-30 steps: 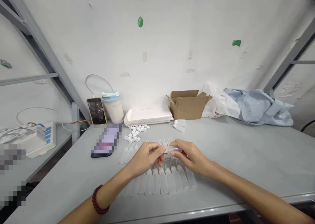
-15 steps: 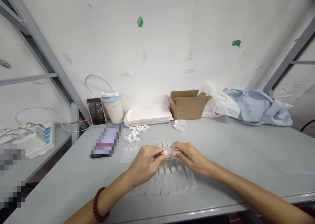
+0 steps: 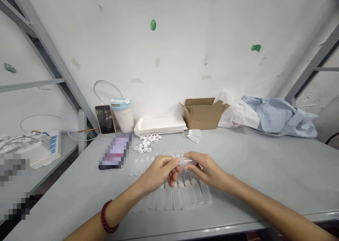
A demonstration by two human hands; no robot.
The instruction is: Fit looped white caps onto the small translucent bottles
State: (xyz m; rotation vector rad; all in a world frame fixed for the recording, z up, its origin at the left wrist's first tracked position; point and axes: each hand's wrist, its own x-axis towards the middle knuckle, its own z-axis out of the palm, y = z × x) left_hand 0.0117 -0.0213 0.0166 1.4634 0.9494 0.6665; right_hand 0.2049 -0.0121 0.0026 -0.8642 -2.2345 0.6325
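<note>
A translucent plastic squeeze bottle (image 3: 189,161) lies sideways between my two hands, above the table. My right hand (image 3: 208,170) is closed around its body from the right, thumb below and fingers on top. My left hand (image 3: 161,172) pinches the bottle's left end with thumb and forefinger, while its other fingers curl below. The left fingers hide that end, so the cap does not show there. Under my hands lies a row of similar bottles (image 3: 182,195) with thin strap-like tails. Another row (image 3: 140,166) lies behind my left hand, partly covered by it.
Loose white caps (image 3: 145,142) are heaped behind the back row. Further back stand a white tray stack (image 3: 161,125), an open cardboard box (image 3: 203,115) and a lidded cup (image 3: 123,117). A phone (image 3: 116,152) lies at left; a second phone (image 3: 105,119) leans by the cup.
My left fingers have shifted over the bottle's end, hiding the white part seen earlier, and the lower fingers have uncurled downward. More of the bottle's body shows by my right hand.
</note>
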